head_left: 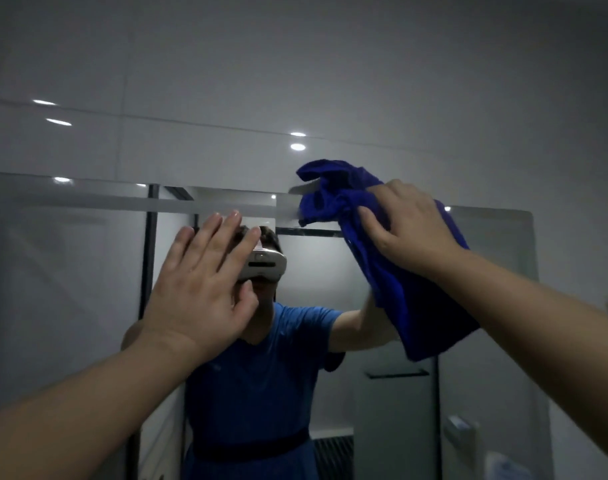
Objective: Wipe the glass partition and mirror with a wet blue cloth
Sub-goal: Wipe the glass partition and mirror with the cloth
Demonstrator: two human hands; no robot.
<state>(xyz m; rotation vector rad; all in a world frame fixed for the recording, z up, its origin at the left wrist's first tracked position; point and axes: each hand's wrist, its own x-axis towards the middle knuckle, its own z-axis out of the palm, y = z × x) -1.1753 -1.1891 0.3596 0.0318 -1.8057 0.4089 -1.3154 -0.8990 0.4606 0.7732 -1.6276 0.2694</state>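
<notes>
- Head view is filled by a mirror (486, 244) fixed to a pale, glossy tiled wall (226, 64); the mirror's top edge runs across the middle of the frame and its right edge ends in a rounded upper corner.
- Small round ceiling lights are seen as bright spots on the tiles above the mirror and on the glass itself.
- A dark-framed glass partition (150, 254) with a frosted horizontal band is reflected in the left part of the mirror; whether it is a door or a fixed panel cannot be told.
- A person in a blue T-shirt (254, 382) with a dark waistband is reflected at the centre, both arms raised; a white headset (264, 266) is worn on the head.
- The room is dim, and the lower right corner is too blurred for anything there to be made out.
- The blue cloth (399, 296) is pressed against the mirror near its upper edge, right of centre; it is bunched at the top, where it overlaps the mirror's top edge, and hangs down in a loose fold below.
- The right hand (413, 226) is laid over the cloth, fingers curled into the bunched part so that it is held against the glass.
- The left hand (205, 282) is held wide, fingers spread and pointing upward, palm toward the mirror left of the cloth; nothing is held in it, and whether the glass is touched cannot be told.
</notes>
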